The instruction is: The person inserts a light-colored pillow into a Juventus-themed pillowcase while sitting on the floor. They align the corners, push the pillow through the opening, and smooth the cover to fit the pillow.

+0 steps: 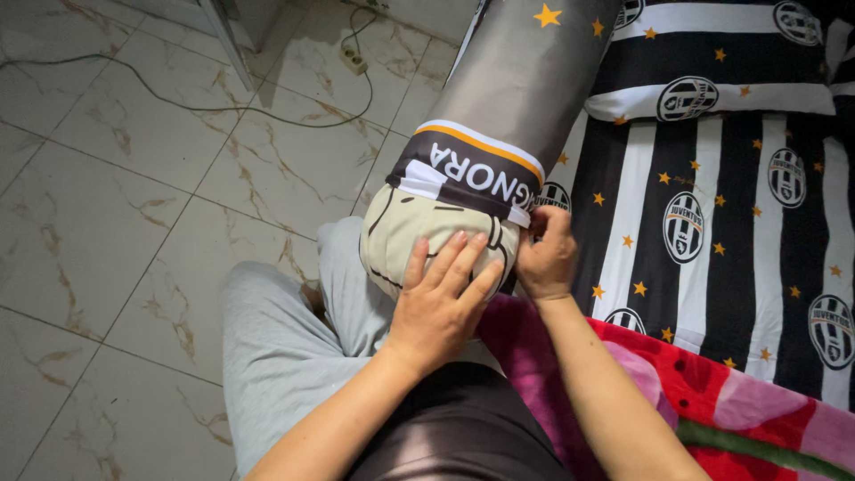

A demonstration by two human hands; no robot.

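Now | cream bolster [405, 233] half in grey cover [517, 89] | left hand [441, 303] flat on end | right hand [545, 258] fingers pinch hem

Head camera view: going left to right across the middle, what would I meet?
Marbled floor tiles → grey trouser leg → left hand on the cream bolster end → right hand → black-and-white striped bedsheet.
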